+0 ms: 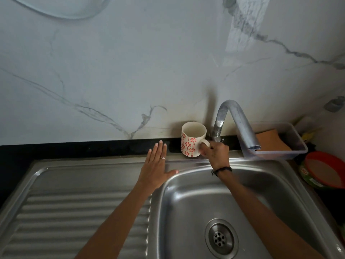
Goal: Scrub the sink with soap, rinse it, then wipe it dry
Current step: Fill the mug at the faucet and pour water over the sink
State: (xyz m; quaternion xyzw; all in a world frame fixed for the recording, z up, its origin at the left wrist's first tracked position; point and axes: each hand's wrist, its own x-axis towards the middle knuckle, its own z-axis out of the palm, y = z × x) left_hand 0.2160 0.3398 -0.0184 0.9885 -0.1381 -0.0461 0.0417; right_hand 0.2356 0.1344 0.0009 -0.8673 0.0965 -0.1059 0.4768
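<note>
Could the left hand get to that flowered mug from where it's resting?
Probably yes. The left hand lies flat on the sink rim, with bare rim between it and the mug; the right hand already holds the handle.

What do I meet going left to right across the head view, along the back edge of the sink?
Left hand flat on the sink → mug → right hand on its handle → tap → clear plastic tray holding an orange sponge → red-rimmed tub.
</note>
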